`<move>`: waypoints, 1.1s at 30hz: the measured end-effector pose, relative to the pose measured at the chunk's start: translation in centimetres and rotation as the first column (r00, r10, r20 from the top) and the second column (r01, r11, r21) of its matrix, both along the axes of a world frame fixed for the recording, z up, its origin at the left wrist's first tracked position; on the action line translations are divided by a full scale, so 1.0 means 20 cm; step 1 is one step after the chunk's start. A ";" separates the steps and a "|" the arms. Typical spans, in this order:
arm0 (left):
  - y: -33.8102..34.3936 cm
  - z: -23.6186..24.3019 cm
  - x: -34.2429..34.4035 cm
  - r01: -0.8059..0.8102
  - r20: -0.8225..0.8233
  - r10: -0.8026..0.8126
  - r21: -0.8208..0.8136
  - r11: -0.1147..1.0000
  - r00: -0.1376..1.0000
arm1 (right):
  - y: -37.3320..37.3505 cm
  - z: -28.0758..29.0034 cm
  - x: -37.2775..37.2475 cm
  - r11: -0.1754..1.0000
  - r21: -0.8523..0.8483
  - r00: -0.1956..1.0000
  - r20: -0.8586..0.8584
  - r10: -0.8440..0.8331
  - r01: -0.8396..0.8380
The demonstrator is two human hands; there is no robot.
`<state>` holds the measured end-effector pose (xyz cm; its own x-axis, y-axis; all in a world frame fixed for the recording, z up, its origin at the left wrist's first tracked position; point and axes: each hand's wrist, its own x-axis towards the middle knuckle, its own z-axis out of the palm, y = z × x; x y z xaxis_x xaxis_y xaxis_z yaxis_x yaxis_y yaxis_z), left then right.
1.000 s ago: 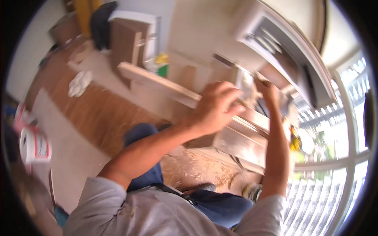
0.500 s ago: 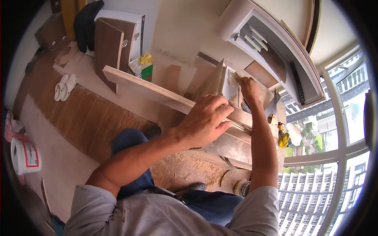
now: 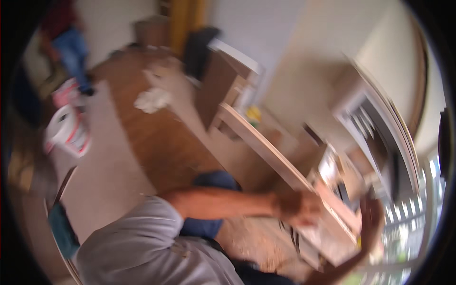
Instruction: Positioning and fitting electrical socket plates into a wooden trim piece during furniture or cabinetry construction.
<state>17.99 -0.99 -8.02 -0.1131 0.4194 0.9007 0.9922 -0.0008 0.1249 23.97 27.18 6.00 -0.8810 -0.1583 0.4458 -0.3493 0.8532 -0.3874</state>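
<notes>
A long wooden board [image 3: 266, 153] runs diagonally from the middle of the view toward the lower right. My left hand [image 3: 301, 209] is over or against its near side, close to the right end; motion smears its fingers, so contact is unclear. My right hand [image 3: 371, 213] is farther right, beyond the board's end, and blurred as well. Whether either hand holds anything cannot be made out. An open box-like wooden piece [image 3: 327, 166] with a bright interior sits behind the board.
Wood shavings [image 3: 256, 242] lie on the floor below my arms. A white bucket [image 3: 70, 130], pale shoes [image 3: 152, 99] and another person [image 3: 71, 45] are at left. Brown panels [image 3: 216, 80] lean at the back. A white cabinet [image 3: 375, 128] and windows [image 3: 408, 218] stand at right.
The view has swung left, bringing another person into sight. My right hand has left the box-like piece's interior. My left hand now appears lower along the board.
</notes>
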 end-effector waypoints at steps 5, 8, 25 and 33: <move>-0.24 0.10 0.00 -0.126 0.003 0.126 0.025 0.992 0.992 | -0.05 0.33 0.63 0.795 -0.019 0.740 0.352 0.573 -0.607; -0.54 0.14 0.06 -0.361 0.063 0.362 -0.025 0.932 0.930 | 0.14 0.23 0.70 0.761 -0.335 0.667 0.367 0.649 -0.556; -0.82 -0.27 -0.09 -0.179 0.228 0.828 -0.915 0.363 0.513 | -0.53 0.34 0.85 0.903 -0.067 0.897 0.106 0.429 -0.424; -0.79 -0.29 -0.08 -0.187 0.247 0.813 -0.900 0.394 0.527 | -0.49 0.36 0.95 0.930 -0.031 0.929 0.051 0.366 -0.365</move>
